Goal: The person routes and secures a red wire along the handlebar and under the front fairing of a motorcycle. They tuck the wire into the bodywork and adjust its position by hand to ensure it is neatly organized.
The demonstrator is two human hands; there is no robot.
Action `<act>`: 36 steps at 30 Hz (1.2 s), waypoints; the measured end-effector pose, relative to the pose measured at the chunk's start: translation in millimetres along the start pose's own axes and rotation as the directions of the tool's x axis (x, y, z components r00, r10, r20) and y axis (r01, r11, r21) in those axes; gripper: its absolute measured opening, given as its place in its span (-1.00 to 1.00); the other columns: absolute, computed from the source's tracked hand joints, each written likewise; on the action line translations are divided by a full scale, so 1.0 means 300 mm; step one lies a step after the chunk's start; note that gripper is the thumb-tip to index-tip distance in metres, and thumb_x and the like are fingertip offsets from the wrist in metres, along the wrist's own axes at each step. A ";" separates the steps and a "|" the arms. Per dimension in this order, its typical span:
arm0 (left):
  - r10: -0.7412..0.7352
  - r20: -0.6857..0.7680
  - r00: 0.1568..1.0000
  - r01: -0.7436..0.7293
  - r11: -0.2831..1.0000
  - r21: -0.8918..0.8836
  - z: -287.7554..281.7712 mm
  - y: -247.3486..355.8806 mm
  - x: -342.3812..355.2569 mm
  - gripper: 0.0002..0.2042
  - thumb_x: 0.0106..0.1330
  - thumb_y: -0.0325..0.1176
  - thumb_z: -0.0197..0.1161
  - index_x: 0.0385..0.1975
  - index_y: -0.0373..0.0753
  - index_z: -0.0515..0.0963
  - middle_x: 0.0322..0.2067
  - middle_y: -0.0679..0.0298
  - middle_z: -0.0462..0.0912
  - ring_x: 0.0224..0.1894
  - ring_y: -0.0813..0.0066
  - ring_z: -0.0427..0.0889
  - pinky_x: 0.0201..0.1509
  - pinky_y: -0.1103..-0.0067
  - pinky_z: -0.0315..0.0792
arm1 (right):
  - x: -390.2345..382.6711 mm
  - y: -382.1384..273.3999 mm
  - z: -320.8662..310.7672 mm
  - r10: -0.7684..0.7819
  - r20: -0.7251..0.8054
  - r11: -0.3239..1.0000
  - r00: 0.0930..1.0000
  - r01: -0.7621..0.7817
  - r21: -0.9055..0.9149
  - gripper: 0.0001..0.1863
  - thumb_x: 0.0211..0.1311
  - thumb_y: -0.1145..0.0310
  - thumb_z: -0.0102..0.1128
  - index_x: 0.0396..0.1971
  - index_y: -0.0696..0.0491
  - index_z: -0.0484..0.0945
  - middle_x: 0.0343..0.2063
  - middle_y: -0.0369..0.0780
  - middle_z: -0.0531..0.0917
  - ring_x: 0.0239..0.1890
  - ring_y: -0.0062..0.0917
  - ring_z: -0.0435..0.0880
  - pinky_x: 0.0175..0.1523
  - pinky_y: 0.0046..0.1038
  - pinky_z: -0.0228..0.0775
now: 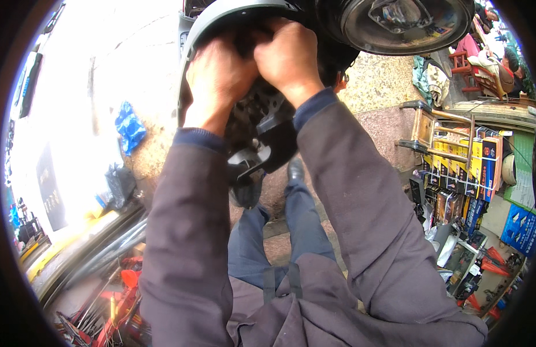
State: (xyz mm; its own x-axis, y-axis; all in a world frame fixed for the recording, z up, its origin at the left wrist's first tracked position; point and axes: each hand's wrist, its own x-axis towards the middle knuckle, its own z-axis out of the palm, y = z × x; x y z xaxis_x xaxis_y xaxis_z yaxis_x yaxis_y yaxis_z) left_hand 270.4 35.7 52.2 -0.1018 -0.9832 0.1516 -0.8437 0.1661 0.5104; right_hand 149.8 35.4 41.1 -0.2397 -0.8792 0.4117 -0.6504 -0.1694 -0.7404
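Both my hands reach into the dark hollow behind a curved grey panel [190,55] with a raised rim, at the top of the view. My left hand [219,75] is bent inward beside the panel's left edge, its fingers curled and mostly hidden in shadow. Close on its right, my right hand [288,58] is closed, knuckles up; whatever it grips is hidden. Beneath the hands hang black bracket-like parts [273,139]. A large round-edged headlight [406,23] with a clear lens sits to the right of my right hand.
On the right, a wooden stool [435,133] stands by stacked yellow and black boxes [467,168]. Blue plastic [130,127] and a dark bag [121,184] lie on the left. Red-handled tools [126,295] fill the lower left. People sit at the far upper right.
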 end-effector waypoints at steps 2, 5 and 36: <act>-0.021 0.027 0.999 0.021 1.000 0.009 -0.008 0.001 0.004 -0.55 0.19 -0.06 0.21 0.05 -0.10 0.60 -0.11 -0.10 0.68 -0.02 -0.12 0.65 0.08 0.18 0.53 | 0.005 -0.006 0.001 0.009 -0.023 0.999 1.000 -0.008 0.035 -0.82 -0.11 0.47 0.28 -0.42 0.11 0.72 -0.45 -0.03 0.73 -0.33 -0.08 0.73 -0.14 -0.25 0.61; 0.022 0.040 0.999 -0.020 0.999 -0.045 -0.022 -0.015 -0.001 -0.54 0.20 -0.05 0.20 0.07 -0.11 0.60 -0.10 -0.11 0.68 -0.01 -0.12 0.65 0.10 0.20 0.52 | 0.012 -0.009 -0.003 0.017 -0.031 1.000 0.999 -0.017 0.023 -0.81 -0.08 0.45 0.29 -0.39 0.11 0.73 -0.43 -0.03 0.73 -0.32 -0.10 0.73 -0.13 -0.27 0.60; -0.034 -0.111 0.993 0.038 0.999 0.031 0.160 -0.146 0.119 -0.62 0.24 0.05 0.29 -0.16 -0.09 0.72 -0.30 -0.02 0.72 -0.24 -0.08 0.70 -0.20 0.22 0.57 | 0.008 -0.037 -0.045 0.105 0.119 0.994 0.987 -0.108 0.022 -0.67 0.10 0.47 0.05 -0.13 0.24 0.60 -0.29 0.20 0.66 -0.13 0.18 0.63 -0.01 -0.02 0.52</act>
State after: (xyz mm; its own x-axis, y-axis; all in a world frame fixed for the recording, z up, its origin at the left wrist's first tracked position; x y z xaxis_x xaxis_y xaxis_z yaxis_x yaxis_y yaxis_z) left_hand 278.5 -10.3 -5.3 -0.0140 -0.9738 0.2272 -0.8631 0.1265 0.4889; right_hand 146.7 41.1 57.4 -0.2195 -0.9387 0.2656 -0.6048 -0.0827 -0.7921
